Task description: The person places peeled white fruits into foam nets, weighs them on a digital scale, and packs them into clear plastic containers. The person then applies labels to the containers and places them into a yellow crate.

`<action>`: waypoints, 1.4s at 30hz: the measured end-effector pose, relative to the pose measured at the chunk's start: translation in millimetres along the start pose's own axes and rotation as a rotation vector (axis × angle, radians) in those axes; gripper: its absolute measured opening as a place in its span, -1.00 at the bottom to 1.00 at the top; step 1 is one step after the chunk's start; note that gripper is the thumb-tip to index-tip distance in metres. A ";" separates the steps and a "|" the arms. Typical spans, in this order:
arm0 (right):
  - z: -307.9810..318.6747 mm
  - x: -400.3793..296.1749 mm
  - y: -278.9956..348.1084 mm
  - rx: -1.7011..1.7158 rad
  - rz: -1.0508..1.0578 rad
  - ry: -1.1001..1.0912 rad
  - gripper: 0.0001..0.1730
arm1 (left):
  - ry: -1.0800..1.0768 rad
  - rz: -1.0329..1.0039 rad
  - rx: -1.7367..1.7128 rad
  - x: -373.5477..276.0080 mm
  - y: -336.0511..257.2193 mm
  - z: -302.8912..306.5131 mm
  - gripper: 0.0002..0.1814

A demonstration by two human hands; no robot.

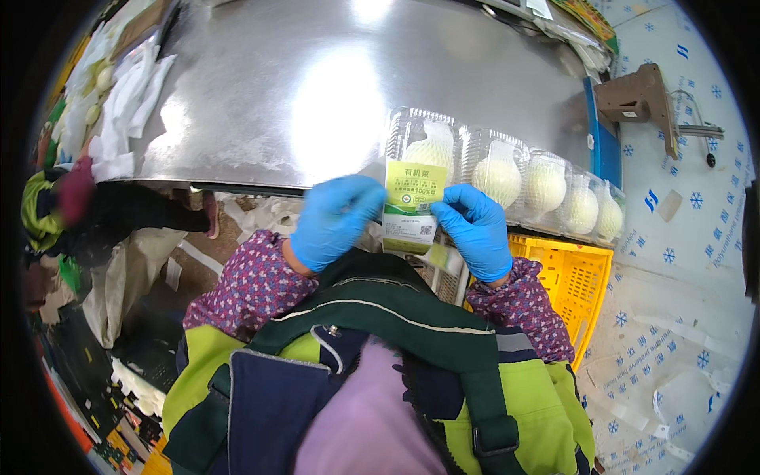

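Note:
My right hand (477, 228), in a blue glove, pinches the right edge of a green and white printed label (414, 208). My left hand (338, 221), also blue-gloved and a little blurred, has its fingertips at the label's left edge. Whether those fingers grip it, I cannot tell. The label bears writing and a printed code. It overlaps the near side of a clear plastic clamshell box (436, 122), which holds a pale round piece of produce (428, 149) in a white foam net. More such boxes (497, 172) stand in a row to the right.
The boxes stand along the near edge of a shiny metal table (249, 107). Below them is a yellow plastic crate (585, 279). White foam nets (127, 89) lie at the table's left end. Another person (107, 205) is at the left. A brown bracket-like fixture (641, 110) is at the right.

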State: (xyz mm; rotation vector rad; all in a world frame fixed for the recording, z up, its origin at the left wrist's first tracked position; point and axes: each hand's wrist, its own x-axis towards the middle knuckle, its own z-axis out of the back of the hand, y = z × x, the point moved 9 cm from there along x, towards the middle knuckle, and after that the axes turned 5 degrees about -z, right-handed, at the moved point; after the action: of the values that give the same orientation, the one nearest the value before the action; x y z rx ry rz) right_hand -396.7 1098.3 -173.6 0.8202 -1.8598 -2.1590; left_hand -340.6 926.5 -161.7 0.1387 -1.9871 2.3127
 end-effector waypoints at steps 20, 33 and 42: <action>3.5 -2.6 22.5 -0.213 0.263 0.056 -0.84 | -0.109 -0.248 0.226 18.9 -10.1 -18.2 -0.90; 45.8 101.3 -16.8 -0.127 0.016 -0.068 -0.78 | 0.014 0.038 0.029 -6.8 50.9 -52.2 -0.77; 46.2 71.9 10.6 -0.733 0.265 -0.311 -0.44 | -0.185 0.319 -0.529 -0.3 63.2 -52.9 -0.73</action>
State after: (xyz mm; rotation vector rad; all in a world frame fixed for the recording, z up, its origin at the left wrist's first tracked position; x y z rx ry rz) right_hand -482.4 1101.9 -181.2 0.0864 -1.0217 -2.5893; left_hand -348.8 969.3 -231.6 -0.0058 -2.8169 1.8845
